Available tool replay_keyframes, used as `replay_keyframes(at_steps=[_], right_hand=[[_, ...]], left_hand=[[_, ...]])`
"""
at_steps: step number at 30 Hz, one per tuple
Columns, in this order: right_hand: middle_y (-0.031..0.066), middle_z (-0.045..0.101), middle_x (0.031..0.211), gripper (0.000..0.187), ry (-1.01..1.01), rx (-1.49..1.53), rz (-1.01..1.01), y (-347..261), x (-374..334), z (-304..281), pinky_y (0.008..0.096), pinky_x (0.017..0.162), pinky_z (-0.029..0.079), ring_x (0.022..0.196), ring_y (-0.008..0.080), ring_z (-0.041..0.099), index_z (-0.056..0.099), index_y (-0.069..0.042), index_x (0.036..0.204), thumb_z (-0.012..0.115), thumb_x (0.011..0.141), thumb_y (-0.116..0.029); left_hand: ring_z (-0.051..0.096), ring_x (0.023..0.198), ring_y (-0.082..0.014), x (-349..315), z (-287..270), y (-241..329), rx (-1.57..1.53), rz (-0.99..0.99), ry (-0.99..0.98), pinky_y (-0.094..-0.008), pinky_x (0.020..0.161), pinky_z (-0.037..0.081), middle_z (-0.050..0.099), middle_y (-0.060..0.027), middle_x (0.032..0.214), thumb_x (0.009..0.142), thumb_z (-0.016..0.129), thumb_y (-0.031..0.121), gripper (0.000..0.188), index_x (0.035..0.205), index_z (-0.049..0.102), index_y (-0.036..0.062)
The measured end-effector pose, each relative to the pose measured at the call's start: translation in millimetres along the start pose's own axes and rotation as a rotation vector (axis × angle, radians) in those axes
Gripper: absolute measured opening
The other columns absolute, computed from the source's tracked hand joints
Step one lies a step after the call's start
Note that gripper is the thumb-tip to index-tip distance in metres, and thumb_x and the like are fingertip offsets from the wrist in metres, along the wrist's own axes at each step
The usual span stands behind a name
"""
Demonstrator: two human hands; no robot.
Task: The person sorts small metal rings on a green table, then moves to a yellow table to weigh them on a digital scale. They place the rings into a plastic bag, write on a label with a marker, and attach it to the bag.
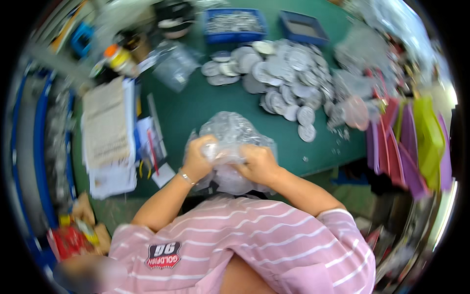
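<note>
A clear plastic bag (230,125) lies bunched at the near edge of the green table, in front of my body. My left hand (199,158) grips it on the left, fingers curled into the film. On the right side, my right hand (258,163) is closed on the same bag with its thumb pointing inward. Crumpled film stretches between both hands and hangs below them over the edge. What the bag holds, if anything, I cannot make out. Beyond it is a heap of round silvery discs (289,73).
A blue tray (236,37) of small metal pieces and another blue tray (304,28) stand at the back. Papers (105,122) and a red pen (152,152) are at left. Colourful bins (409,142) and plastic bags (362,49) crowd the right.
</note>
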State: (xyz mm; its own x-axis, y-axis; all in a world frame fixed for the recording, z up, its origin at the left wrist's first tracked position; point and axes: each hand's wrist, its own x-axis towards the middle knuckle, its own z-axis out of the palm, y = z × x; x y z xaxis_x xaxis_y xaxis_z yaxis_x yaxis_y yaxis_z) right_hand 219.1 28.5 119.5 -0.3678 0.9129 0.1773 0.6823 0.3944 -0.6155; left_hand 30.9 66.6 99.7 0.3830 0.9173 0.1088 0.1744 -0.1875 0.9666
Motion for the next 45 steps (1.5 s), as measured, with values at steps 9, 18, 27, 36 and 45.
replay_keyframes(at_steps=[9, 18, 27, 36, 45], right_hand=[[0.0031, 0.057, 0.057, 0.009, -0.176, 0.655, -0.066, -12.5, -30.2, -16.9, 0.0281, 0.046, 0.039, 0.049, 0.0127, 0.053, 0.060, -0.001, 0.066, 0.063, 0.070, -0.009], [0.0023, 0.057, 0.056, 0.003, -0.350, 0.720, -0.228, -101.4, -6.7, -12.7, 0.0238, 0.046, 0.037, 0.048, 0.0093, 0.051, 0.060, 0.001, 0.062, 0.061, 0.064, 0.000], [0.0092, 0.058, 0.060, 0.005, -0.821, 0.816, -0.651, -244.2, 16.8, 91.4, 0.0295, 0.049, 0.042, 0.052, 0.0196, 0.059, 0.063, -0.002, 0.072, 0.065, 0.071, -0.007], [0.0060, 0.057, 0.062, 0.018, -1.272, 0.641, -0.686, -358.3, 22.5, 229.2, 0.0278, 0.048, 0.041, 0.053, 0.0124, 0.053, 0.061, -0.002, 0.073, 0.070, 0.076, -0.018], [-0.0054, 0.052, 0.066, 0.019, -0.789, 0.930, 0.289, -401.5, 77.4, 304.2, 0.0180, 0.052, 0.032, 0.058, 0.0023, 0.041, 0.060, -0.004, 0.076, 0.063, 0.084, -0.021]], left_hand=[[0.058, 0.061, -0.0291, -51.3, 48.2, 50.2, 0.137, 0.095, 0.363, -0.0333, 0.056, 0.044, 0.058, -0.0151, 0.065, 0.060, 0.062, 0.006, 0.016, 0.074, 0.059, -0.0008], [0.054, 0.052, -0.0199, -115.5, -1.1, 85.1, -0.157, 0.035, 0.505, -0.0323, 0.053, 0.043, 0.056, -0.0154, 0.060, 0.066, 0.063, 0.008, 0.012, 0.068, 0.057, -0.0012], [0.052, 0.055, -0.0115, -281.4, -95.4, 128.6, 0.155, -0.102, 0.928, -0.0286, 0.051, 0.042, 0.058, -0.0109, 0.061, 0.062, 0.063, 0.006, 0.013, 0.071, 0.059, -0.0026], [0.051, 0.049, -0.0152, -456.3, -109.6, 82.9, 0.131, -0.634, 1.423, -0.0314, 0.047, 0.039, 0.053, -0.0155, 0.054, 0.062, 0.060, 0.008, 0.011, 0.064, 0.056, -0.0021], [0.045, 0.042, -0.0250, -576.5, -137.8, 47.3, 0.198, -0.895, 1.586, -0.0373, 0.044, 0.035, 0.046, -0.0163, 0.048, 0.060, 0.059, 0.012, 0.017, 0.055, 0.049, -0.0006]])
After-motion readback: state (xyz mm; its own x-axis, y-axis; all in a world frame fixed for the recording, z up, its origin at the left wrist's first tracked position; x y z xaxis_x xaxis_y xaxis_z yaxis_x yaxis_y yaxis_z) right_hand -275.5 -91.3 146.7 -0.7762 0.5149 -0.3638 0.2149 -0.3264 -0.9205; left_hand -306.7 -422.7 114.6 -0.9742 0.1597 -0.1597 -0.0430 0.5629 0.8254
